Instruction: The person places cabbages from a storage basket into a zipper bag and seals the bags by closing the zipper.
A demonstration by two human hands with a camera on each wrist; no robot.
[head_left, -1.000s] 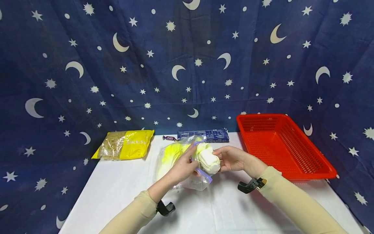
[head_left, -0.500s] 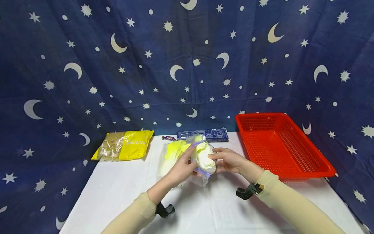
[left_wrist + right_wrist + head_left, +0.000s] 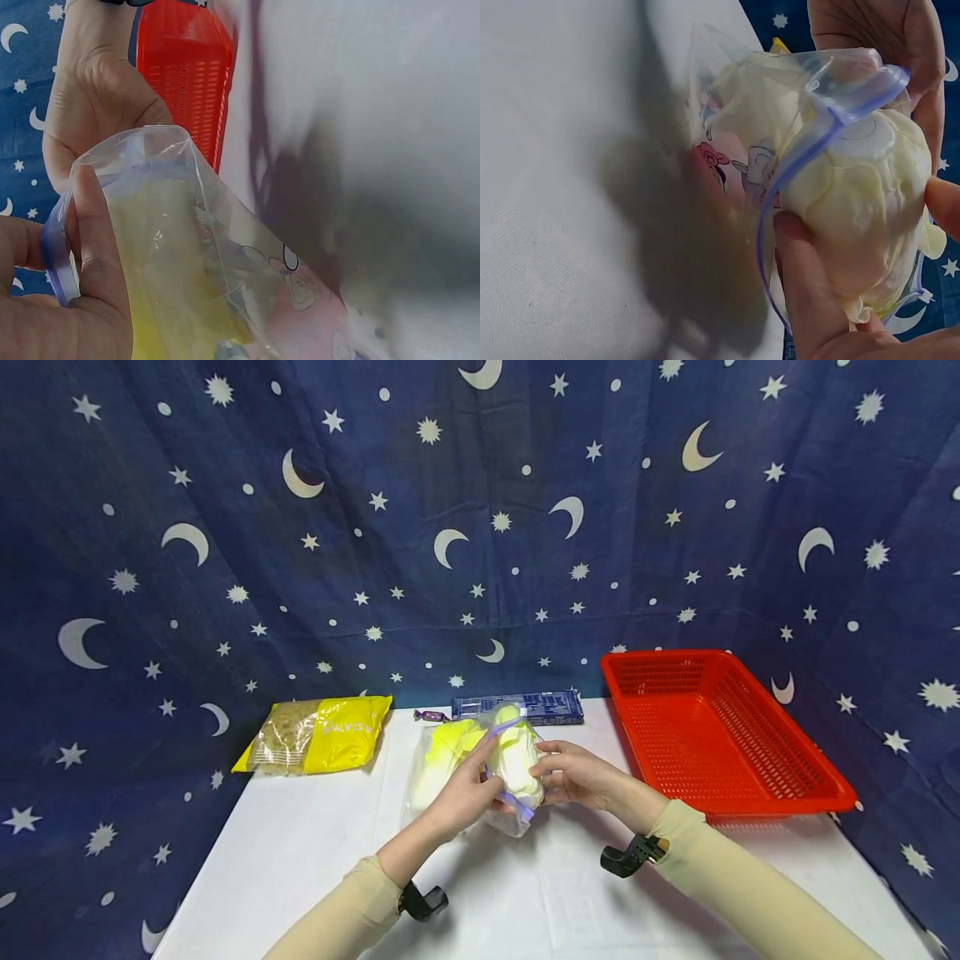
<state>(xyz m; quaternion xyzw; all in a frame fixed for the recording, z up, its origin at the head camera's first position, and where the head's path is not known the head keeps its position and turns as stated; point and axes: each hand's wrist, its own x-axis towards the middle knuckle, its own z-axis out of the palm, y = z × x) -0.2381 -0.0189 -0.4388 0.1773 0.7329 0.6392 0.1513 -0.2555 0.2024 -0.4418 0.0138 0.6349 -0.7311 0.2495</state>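
Observation:
My left hand holds a clear zip bag by its purple-edged mouth, with fingers reaching inside the opening in the left wrist view. One napa cabbage, pale with yellow leaf tips, sits inside the bag on the left. Between finger and thumb my right hand grips a second napa cabbage by its white base end. Its leafy end points away, into the bag's mouth, and the purple zip strip runs alongside it. Cartoon figures are printed on the bag.
A red perforated basket stands at the right. At the back lie a dark blue packet and a small purple wrapped candy. A yellow pasta bag lies at the left back of the white table.
My right hand has moved left, carrying the second cabbage from beside the bag's opening into its mouth. The cabbage has turned more upright in view. My left hand stays on the bag.

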